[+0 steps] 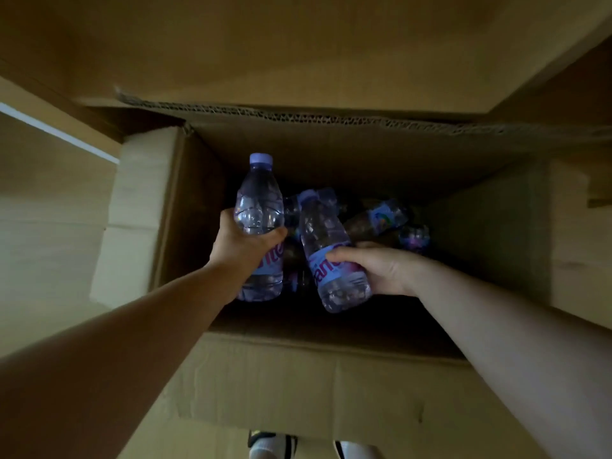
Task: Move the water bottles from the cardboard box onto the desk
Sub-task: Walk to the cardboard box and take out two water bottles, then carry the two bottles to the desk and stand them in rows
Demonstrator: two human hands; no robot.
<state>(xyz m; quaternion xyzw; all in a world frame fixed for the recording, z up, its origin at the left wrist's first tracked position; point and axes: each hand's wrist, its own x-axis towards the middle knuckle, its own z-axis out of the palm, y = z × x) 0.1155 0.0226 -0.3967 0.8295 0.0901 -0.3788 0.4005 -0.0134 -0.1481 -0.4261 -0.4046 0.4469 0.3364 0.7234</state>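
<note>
**Head view: both hands grip a bottle each over the open box**

The head camera looks straight down into an open cardboard box (331, 385) with its flaps folded outward. The inside is dim.

The left hand (243, 248) is wrapped around the middle of a clear water bottle (260, 207), fingers curled across the purple label. This left bottle runs almost straight up and down the frame: its pale purple cap points to the far wall of the box and its base points back toward the person.

The right hand (381, 266) clasps a second bottle (331, 250) from the right side, thumb lying across the label and fingers curled behind it. This right bottle also lies lengthwise toward the far wall, but tilted, with the cap end leaning a little left and the base lower right, nearest the person. The two held bottles sit side by side, close together, their lower halves just beside each other; whether they touch cannot be told.

Deeper in the box, to the right of the held pair, more bottles (381, 218) lie on their sides in shadow, one with its label facing up and its long axis slanting from lower left to upper right. Their number cannot be told in the dark.

At the bottom edge, below the near flap, the tips of two shoes (271, 443) show.
</note>
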